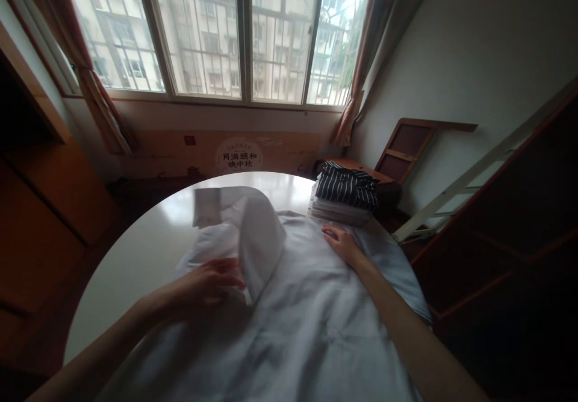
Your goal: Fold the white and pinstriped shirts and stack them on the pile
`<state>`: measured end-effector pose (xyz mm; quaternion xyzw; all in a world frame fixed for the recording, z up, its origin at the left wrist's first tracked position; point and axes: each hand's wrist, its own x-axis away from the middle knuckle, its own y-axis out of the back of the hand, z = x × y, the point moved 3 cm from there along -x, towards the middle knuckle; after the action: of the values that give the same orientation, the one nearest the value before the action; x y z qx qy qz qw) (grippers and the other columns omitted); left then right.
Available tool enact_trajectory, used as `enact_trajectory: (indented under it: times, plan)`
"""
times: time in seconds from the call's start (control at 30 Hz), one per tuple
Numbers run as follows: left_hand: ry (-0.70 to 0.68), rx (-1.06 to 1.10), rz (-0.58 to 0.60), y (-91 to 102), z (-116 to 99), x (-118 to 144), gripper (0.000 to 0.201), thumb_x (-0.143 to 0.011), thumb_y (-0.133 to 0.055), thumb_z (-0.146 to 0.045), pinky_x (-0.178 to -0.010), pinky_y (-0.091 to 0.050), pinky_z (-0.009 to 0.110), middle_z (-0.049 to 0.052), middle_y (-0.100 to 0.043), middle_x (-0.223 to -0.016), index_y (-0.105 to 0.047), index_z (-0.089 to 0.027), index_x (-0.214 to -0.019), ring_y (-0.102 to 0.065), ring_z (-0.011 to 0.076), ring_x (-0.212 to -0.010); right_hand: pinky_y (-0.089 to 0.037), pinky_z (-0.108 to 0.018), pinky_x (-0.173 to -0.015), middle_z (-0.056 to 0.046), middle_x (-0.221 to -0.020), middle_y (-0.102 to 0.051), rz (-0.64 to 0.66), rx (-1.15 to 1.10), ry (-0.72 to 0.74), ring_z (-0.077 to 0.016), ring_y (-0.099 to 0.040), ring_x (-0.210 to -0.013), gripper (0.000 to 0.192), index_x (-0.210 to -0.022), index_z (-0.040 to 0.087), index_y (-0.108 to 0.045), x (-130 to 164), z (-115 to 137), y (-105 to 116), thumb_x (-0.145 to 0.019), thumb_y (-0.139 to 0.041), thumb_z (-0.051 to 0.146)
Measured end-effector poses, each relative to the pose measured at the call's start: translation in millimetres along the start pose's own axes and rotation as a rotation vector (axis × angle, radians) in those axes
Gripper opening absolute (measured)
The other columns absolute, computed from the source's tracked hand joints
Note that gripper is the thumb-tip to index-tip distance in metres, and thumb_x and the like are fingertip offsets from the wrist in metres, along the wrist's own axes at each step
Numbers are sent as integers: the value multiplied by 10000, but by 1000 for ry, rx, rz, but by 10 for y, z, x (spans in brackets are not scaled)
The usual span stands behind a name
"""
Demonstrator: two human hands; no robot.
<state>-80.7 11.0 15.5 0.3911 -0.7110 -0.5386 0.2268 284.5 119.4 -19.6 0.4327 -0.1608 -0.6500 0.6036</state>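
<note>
A pale white garment (293, 312) lies spread over the near half of a round white table (149, 245). My left hand (210, 281) grips a raised fold of the cloth (257, 233), which arches up over the garment's left side. My right hand (341, 242) rests flat on the fabric farther right, fingers stretched toward the table's far edge. A stack of folded clothes (345, 194), with a dark striped piece on top, sits just beyond my right hand.
A large barred window (239, 29) with curtains fills the far wall. Wooden furniture (40, 209) stands on the left. A leaning wooden panel (406, 146) and a dark shelf unit (510, 239) are on the right.
</note>
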Motion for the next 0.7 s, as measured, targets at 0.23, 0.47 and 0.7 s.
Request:
enact_trajectory:
  times: [0.23,0.47,0.7]
  plan:
    - [124,12,-33,-10,459,-99,425,-835,-340,-465,-981,-363,368,58,-452,-1306,-605,-242,-1081,-434,221,-1175,-396,-341,-933,-84,-1089,-615,16,29,7,-199,-542,-1049,237,-922,175,-630,14,41,10,-745,-486,240]
    - [296,-178,-217,-165,832,-72,491,-811,-378,-483,-1017,-292,414,78,-371,-1364,-480,-236,-1222,-324,243,-1256,-416,-344,-909,-64,-1022,-645,-7,28,11,-201,-567,-1001,226,-902,202,-636,22,63,39,-741,-482,242]
    - [483,-211,-363,-146,948,13,522,-805,-374,-439,-994,-324,411,133,-402,-1327,-452,-140,-1226,-354,257,-1232,-461,-345,-861,-60,-993,-652,-31,-76,-27,-196,-608,-920,284,-987,211,-591,38,55,17,-713,-523,243]
